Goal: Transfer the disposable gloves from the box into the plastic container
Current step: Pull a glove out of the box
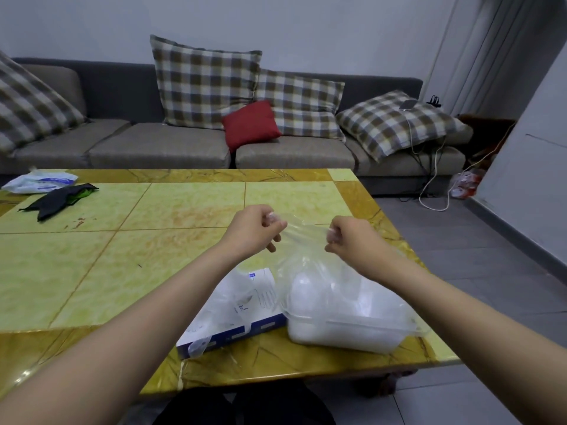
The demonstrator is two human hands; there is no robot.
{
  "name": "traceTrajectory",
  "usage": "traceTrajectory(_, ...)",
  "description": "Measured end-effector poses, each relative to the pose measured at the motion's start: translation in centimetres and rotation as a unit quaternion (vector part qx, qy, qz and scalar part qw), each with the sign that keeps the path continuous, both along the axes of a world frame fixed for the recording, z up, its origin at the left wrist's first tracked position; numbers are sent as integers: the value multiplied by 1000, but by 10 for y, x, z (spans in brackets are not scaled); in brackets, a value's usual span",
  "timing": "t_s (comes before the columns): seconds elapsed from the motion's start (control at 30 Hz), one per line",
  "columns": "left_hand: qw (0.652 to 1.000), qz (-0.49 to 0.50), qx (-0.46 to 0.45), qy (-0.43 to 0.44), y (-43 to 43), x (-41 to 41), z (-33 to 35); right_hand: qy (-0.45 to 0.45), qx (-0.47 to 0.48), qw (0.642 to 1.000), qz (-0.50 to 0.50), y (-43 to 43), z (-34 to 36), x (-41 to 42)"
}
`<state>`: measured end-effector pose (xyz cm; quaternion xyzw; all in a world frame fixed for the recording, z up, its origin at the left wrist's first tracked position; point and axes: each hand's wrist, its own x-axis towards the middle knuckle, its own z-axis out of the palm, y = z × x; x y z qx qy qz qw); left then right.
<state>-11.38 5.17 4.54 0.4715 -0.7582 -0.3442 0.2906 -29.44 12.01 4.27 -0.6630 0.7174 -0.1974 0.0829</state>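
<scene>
A clear disposable glove (306, 233) is held stretched in the air between both hands. Its taut upper edge runs from 9 o'clock to 3 o'clock, and the rest of the film hangs toward 6 o'clock, down to the plastic container (343, 331). Which end is the cuff cannot be told. The left hand (251, 230) pinches the glove's left end with curled fingers, knuckles up, forearm reaching in from 7 o'clock. The right hand (349, 237) pinches the right end the same way, forearm coming from 4 o'clock. The container holds a white heap of gloves and sits near the table's (184, 204) front right corner. The glove box (236, 317) lies flat just beside it at 9 o'clock, clear film spilling from its top.
</scene>
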Motion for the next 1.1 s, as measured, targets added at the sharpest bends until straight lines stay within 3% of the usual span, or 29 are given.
traceTrajectory(0.13,999,-6,-23,33,-3,-23,10,54,-43,997,-45,-2,19,-20)
traceTrajectory(0.3,989,12,-143,36,-5,-41,10,142,-134,977,-89,11,29,-38)
traceTrajectory(0.4,984,-27,-172,46,1,-41,-8,179,-188,964,-54,22,11,-46)
traceTrajectory(0.47,982,-65,-179,-12,5,-39,-28,186,-178,966,-5,29,-6,-48)
traceTrajectory(0.57,962,-128,-191,-147,12,-32,-55,236,-59,969,46,39,-31,-44)
traceTrajectory(0.67,918,-175,-183,-306,15,-31,-68,203,109,972,53,41,-53,-45)
traceTrajectory(0.83,856,-203,-193,-435,16,-42,-68,121,197,970,72,40,-58,-40)
traceTrajectory(0.9,854,-202,-211,-432,16,-43,-66,105,183,975,73,38,-58,-40)
traceTrajectory(0.97,872,-191,-236,-383,17,-44,-61,90,157,981,70,36,-62,-43)
traceTrajectory(1.03,913,-186,-217,-290,20,-48,-57,77,164,981,68,36,-66,-46)
traceTrajectory(1.1,958,-194,-126,-170,28,-54,-51,68,182,979,68,35,-69,-46)
